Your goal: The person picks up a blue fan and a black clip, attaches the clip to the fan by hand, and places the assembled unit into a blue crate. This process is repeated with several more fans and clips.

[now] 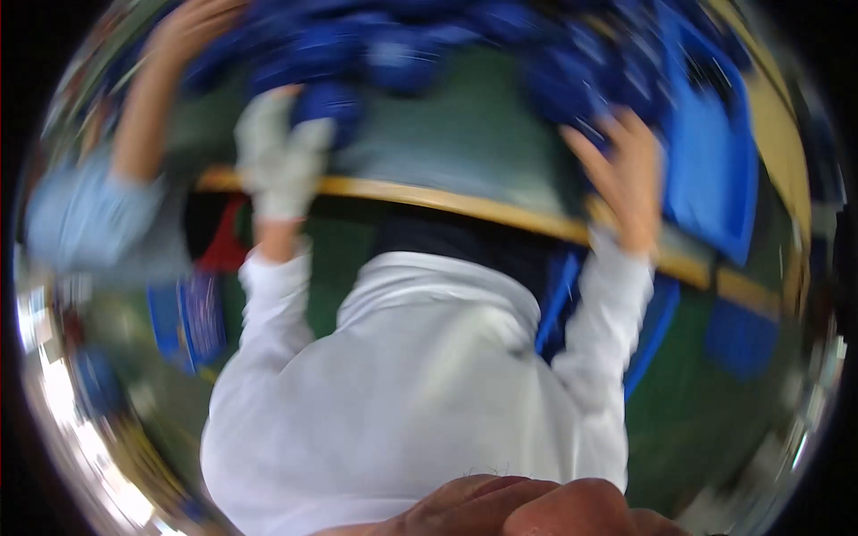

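Note:
My left hand [282, 154], in a white glove with a bare fingertip showing, is over the near edge of the green tabletop [465, 134]. Its thumb and fingers are apart, beside a dark blue rounded piece [331, 109]. My right hand [628, 174] is bare, its fingers spread at the near side of a heap of blue pieces [572, 80]. Blur hides whether its fingertips touch them. Nothing shows in either grasp. More blue rounded pieces [404, 61] lie along the far side; their exact kind is too smeared to make out.
A blue plastic bin [710, 152] stands right of my right hand. The table has a yellowish wooden front edge [447, 201]. At left, a co-worker's bare forearm [143, 125] with a light blue sleeve reaches over the table. Blue containers [188, 322] sit lower left.

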### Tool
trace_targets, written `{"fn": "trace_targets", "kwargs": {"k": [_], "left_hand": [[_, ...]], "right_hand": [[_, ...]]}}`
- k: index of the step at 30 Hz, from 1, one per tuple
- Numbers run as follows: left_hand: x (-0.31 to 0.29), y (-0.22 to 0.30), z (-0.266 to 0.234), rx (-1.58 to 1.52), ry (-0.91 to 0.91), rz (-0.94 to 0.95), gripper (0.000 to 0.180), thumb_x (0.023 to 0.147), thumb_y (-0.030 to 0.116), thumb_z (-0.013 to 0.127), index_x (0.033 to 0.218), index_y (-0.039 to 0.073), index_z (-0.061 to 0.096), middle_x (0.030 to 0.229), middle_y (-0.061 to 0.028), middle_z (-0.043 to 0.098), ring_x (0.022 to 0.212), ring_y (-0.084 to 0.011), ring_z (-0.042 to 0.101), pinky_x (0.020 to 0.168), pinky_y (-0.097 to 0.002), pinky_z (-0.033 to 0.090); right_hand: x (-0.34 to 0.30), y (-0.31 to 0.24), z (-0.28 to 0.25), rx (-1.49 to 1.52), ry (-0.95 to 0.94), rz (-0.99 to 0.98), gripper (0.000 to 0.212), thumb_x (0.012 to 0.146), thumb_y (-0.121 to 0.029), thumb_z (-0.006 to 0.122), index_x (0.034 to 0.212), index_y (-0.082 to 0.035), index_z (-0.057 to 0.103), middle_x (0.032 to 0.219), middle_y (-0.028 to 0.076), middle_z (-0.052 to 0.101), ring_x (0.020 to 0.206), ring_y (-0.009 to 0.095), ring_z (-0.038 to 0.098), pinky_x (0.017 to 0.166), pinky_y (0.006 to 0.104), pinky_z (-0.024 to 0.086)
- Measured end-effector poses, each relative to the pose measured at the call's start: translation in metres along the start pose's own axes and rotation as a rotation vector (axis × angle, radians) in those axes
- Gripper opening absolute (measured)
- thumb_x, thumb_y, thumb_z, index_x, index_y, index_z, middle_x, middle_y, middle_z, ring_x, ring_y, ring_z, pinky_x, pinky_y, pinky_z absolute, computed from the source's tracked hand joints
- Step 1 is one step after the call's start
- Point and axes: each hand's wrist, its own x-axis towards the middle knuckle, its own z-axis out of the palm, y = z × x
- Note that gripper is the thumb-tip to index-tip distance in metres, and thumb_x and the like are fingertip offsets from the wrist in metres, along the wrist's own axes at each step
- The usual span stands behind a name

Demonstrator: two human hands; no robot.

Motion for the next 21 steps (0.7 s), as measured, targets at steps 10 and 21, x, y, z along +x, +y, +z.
{"fn": "trace_targets", "kwargs": {"k": [10, 21], "left_hand": [[0.013, 0.001, 0.029, -0.081, -0.34, 0.105, 0.059, 0.093, 0.047, 0.054, 0.126, -0.002, 0.058, 0.124, -0.0202, 0.062, 0.117, -0.0335, 0.058, 0.101, -0.0362, 0.042], [0.012, 0.102, 0.059, -0.374, -0.509, 0.21, 0.041, 0.084, 0.012, 0.071, 0.122, 0.0, 0.061, 0.112, -0.0158, 0.067, 0.097, -0.0232, 0.067, 0.088, -0.0315, 0.05]], "right_hand": [[-0.014, -0.041, 0.023, -0.275, 0.23, 0.224, 0.022, 0.064, -0.029, 0.082, 0.078, -0.013, 0.077, 0.091, 0.011, 0.063, 0.097, 0.038, 0.056, 0.072, 0.0466, 0.046], [-0.18, -0.07, -0.022, 0.047, 0.356, 0.32, 0.037, 0.046, -0.019, 0.081, 0.079, -0.011, 0.069, 0.115, 0.012, 0.058, 0.119, 0.048, 0.045, 0.091, 0.0538, 0.043]]}}
